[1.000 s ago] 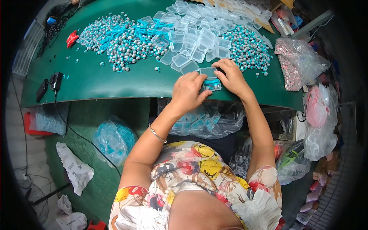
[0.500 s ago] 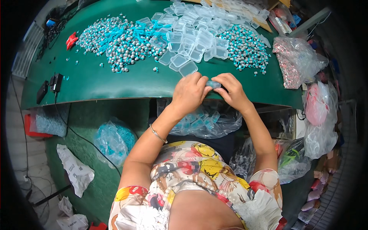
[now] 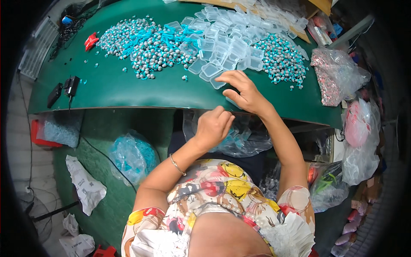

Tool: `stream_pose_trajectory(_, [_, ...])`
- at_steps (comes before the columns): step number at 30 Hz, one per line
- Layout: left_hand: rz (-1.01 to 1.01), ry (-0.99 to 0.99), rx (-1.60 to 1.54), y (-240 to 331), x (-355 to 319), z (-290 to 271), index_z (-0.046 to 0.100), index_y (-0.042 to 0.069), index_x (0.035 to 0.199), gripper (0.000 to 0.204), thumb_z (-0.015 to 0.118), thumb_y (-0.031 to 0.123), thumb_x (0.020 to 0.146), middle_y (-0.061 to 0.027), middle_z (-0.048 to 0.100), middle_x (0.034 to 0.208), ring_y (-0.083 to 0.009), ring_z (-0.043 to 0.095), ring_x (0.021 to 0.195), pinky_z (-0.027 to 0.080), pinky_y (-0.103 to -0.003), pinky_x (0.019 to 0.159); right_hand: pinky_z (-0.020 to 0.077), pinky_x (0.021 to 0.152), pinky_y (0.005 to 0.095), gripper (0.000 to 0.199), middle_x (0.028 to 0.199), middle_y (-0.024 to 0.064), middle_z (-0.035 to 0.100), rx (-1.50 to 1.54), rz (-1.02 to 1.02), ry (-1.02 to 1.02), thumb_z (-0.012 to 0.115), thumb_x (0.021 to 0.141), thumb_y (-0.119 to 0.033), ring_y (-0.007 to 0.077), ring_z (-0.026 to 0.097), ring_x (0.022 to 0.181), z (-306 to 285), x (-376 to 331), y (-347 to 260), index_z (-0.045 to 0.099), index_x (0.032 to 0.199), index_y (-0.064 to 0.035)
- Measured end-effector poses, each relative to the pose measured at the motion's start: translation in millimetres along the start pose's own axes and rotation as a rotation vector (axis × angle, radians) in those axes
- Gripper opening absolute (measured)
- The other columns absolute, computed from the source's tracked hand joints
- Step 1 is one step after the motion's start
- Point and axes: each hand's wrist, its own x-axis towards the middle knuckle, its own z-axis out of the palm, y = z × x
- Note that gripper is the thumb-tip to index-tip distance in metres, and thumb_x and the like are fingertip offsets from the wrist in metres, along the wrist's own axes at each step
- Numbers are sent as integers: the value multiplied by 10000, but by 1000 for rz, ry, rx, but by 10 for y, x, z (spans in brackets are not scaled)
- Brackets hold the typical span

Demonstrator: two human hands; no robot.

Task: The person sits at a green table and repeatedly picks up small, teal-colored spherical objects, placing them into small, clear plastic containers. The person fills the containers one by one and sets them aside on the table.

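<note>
My right hand [image 3: 245, 92] is raised over the front of the table, thumb and fingers apart, fingertips by the nearest clear plastic box [image 3: 217, 82]. Under its palm shows part of a pale clear case [image 3: 232, 102], mostly covered. My left hand [image 3: 213, 127] is curled just off the table's front edge, above a clear plastic bag [image 3: 252, 147] holding small cases with teal contents. What its fingers may hold is hidden. Beyond my hands spreads a heap of clear plastic boxes [image 3: 229, 47], between two piles of small grey, rounded pieces with teal cords [image 3: 152, 58].
The green table [image 3: 124, 95] has a curved front edge. Black adapters [image 3: 72, 85] with a cable lie at its left, a red wrapper [image 3: 90, 41] behind. A bag of pink pieces [image 3: 327, 77] stands right. On the floor sits a bag of teal material [image 3: 133, 156].
My hands, which were together on a small clear case, have parted. The left has drawn back to the table edge and curled; the right has opened and reached up-left toward the boxes.
</note>
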Motion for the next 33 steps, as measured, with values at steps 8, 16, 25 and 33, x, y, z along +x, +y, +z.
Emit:
stream_pose_trajectory(8, [-59, 78, -139, -35, -8, -157, 653, 44, 968, 119, 678, 30, 853, -126, 607, 847, -326, 636, 712, 514, -401, 615, 499, 819, 419, 172, 984, 130, 657, -53, 124, 109, 702, 857, -119, 327, 620, 922, 96, -282, -9, 679, 1008, -40])
stream_pose_trajectory(16, [-200, 268, 336, -616, 275, -684, 656, 58, 1051, 231, 706, 97, 829, -120, 630, 916, -321, 630, 896, 499, -440, 774, 460, 808, 420, 217, 896, 81, 626, -262, -80, 25, 765, 744, -125, 281, 619, 892, 107, -627, -337, 667, 931, -78])
stream_pose_trajectory(25, [-264, 205, 277, -926, 389, -657, 656, 46, 937, 115, 696, 58, 830, -132, 643, 928, -347, 636, 875, 510, -448, 749, 466, 818, 412, 263, 966, 79, 649, -412, -77, 144, 725, 766, -7, 289, 613, 972, 77, -226, -186, 669, 1013, -74])
stream_pose_trajectory(33, [-226, 195, 185, -937, 444, -628, 659, 36, 953, 111, 658, 28, 842, -146, 642, 901, -373, 640, 810, 511, -468, 708, 436, 837, 401, 247, 1022, 57, 651, -495, 24, 0, 727, 792, -64, 262, 598, 1014, 187, 103, 17, 677, 1032, -88])
